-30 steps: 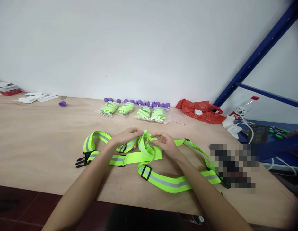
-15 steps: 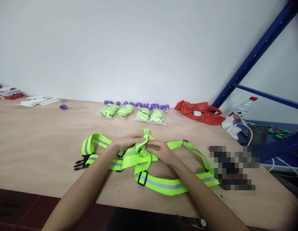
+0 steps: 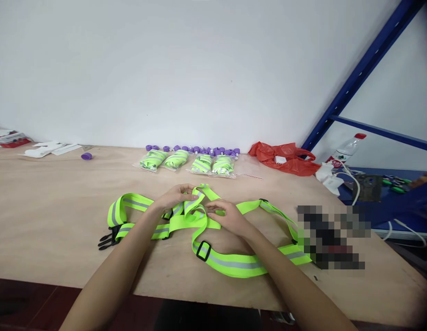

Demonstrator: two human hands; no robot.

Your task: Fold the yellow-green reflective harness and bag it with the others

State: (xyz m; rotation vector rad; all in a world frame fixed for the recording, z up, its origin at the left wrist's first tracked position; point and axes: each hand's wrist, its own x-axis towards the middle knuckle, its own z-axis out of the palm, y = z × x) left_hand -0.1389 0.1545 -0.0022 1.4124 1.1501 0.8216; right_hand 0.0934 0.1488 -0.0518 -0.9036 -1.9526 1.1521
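Observation:
A neon yellow-green reflective vest of elastic straps (image 3: 237, 266), with a grey stripe along them, lies spread on the wooden table (image 3: 61, 220). My left hand (image 3: 175, 196) is closed on a looped strap near the middle, thumb and fingers pinching it. Just right of that loop, my right hand (image 3: 229, 216) has its fingers curled against the straps; its fingertips are partly hidden, and what they grip is unclear. A black buckle (image 3: 112, 236) points left beyond my left forearm. One black slider (image 3: 203, 251) sits on the front strap.
Clear bags with folded reflective straps (image 3: 201, 163) stand before a row of purple caps (image 3: 216, 151). Behind to the right lie a red plastic bag (image 3: 285, 158) and a bottle (image 3: 348, 149). Blue shelving (image 3: 358, 78) borders the right side. White papers (image 3: 51, 149) lie far left.
My left hand has drawn the looped strap a little to the left, away from my right hand, widening the gap between them. The view has shifted slightly.

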